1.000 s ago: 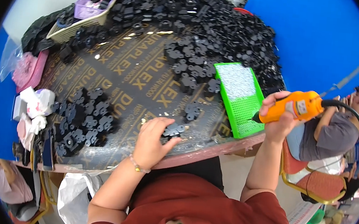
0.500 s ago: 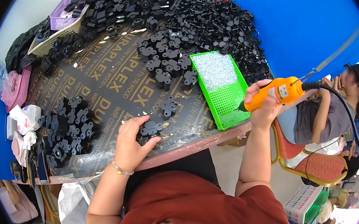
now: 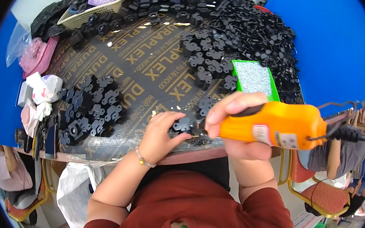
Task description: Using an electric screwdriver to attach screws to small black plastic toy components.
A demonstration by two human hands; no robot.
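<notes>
Black, lobed plastic part (image 3: 184, 124): on dark, gold-lettered surface (image 3: 134, 87), grasped in left hand (image 3: 159, 131). Orange, cylindrical, corded power tool (image 3: 285, 124): clasped in right hand (image 3: 243, 125), near part; long axis roughly left to right, narrow dark tip (image 3: 203, 125) pointing left.

Bright light; glare on tabletop (image 3: 143, 84); overexposed patch lower right; fisheye bending, black rim.
</notes>
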